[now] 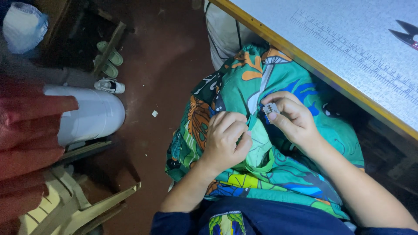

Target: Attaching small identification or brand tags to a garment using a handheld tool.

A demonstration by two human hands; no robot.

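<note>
Dim reddish floor [165,56] fills the background, with a white cylindrical plastic container [89,114] and pale green sandals [109,58] to one side. On the person's lap, below the edge of a speckled grey surface with a printed ruler [348,39], lies a bunched green cotton garment printed with orange, blue and white leaves [270,169]. The left hand [226,139] is curled shut, bunching a fold of the fabric. The right hand [294,117] pinches a small white tag [271,109], apparently sewn to the cloth, between thumb and forefinger. Dark scissors [407,34] rest on the surface, well apart.
</note>
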